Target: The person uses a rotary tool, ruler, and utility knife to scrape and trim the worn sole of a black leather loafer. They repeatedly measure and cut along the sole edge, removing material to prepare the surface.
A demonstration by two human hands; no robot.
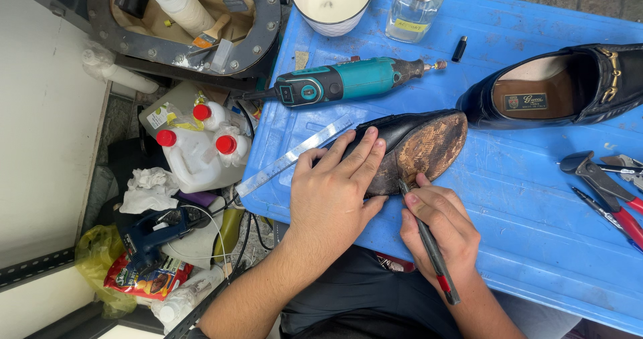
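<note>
1. Right hand: clenched on a dark pen; its tip is set against the worn sole's edge.
2. Left hand: pressed flat, fingers spread, on the upturned black shoe; nothing is grasped.
3. Shoe is laid sole-up on the blue table, with a metal ruler beside it.
4. Teal rotary tool is noted just behind; second loafer lies farther right.
</note>
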